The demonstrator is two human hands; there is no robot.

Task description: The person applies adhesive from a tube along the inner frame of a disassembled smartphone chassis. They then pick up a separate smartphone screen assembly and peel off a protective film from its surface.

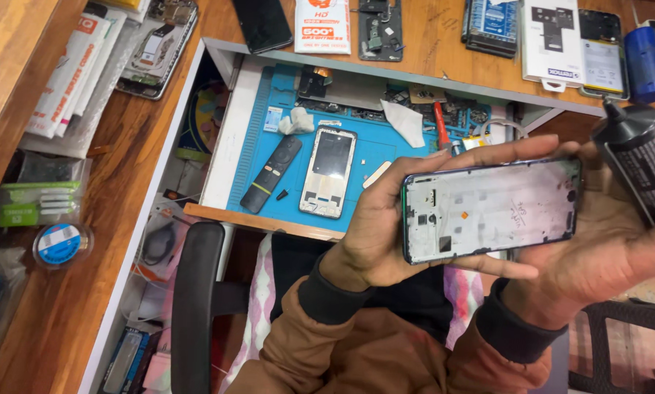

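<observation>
My left hand [386,226] holds a phone frame [491,210] sideways, its bare silver inner side facing me, fingers wrapped behind its left end. My right hand [597,248] supports the frame's right end and also grips a black glue tube [641,160] with a pointed black nozzle, tilted up to the left above the frame's right corner. Both hands hover over my lap, in front of an open drawer.
The open drawer holds a blue work mat [371,157] with a second phone frame [329,174], a black remote [271,174], a red-handled tool [442,125] and tissue. Phones, packets and a blue cylinder [645,62] lie on the wooden desk [64,292]. A black chair arm [194,306] is at lower left.
</observation>
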